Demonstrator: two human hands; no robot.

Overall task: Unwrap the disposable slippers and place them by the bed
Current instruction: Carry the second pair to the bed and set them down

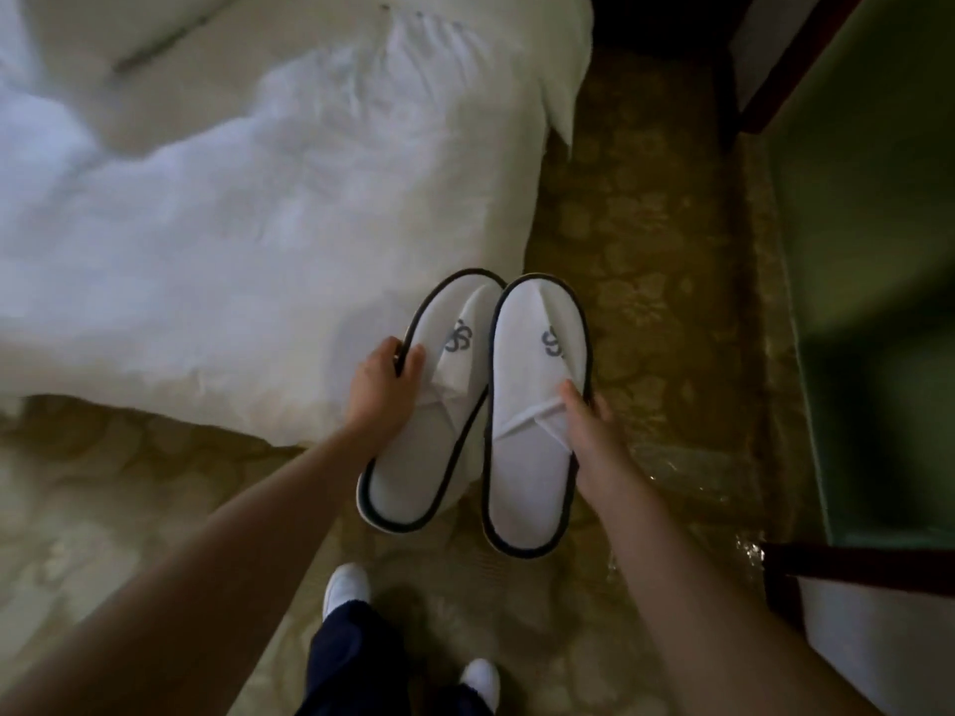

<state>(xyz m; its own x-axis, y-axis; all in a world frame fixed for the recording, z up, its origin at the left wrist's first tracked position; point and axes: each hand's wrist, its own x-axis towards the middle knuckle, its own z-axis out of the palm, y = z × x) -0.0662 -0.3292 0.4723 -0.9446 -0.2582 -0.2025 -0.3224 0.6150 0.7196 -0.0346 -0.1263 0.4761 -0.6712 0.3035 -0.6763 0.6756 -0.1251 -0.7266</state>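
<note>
Two unwrapped white slippers (483, 405), dark-trimmed, side by side, toes pointing away.

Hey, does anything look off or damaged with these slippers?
Nothing damaged. Both uppers are pressed flat and creased: left slipper in the left hand, right slipper in the right hand.
</note>
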